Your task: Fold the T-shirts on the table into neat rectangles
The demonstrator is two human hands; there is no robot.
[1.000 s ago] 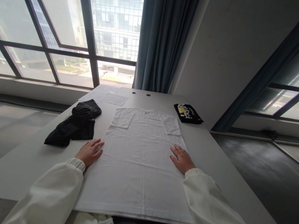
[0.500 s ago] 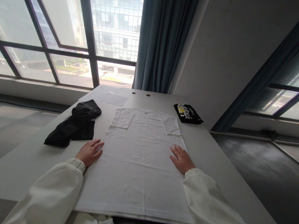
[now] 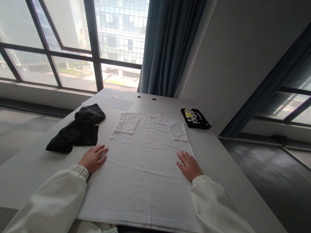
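A white T-shirt (image 3: 145,163) lies spread flat on the white table (image 3: 225,165), its sleeves folded inward at the far end. My left hand (image 3: 93,157) rests flat on the shirt's left edge, fingers stretched out. On the right edge of the shirt my right hand (image 3: 189,165) lies flat as well, fingers extended. Neither hand holds anything. Both arms wear white sleeves.
A crumpled black garment (image 3: 78,129) lies left of the shirt. A folded black shirt with a yellow-and-white print (image 3: 195,117) sits at the far right corner. Paper sheets (image 3: 113,100) lie at the far left. Windows and a dark curtain (image 3: 170,34) stand behind the table.
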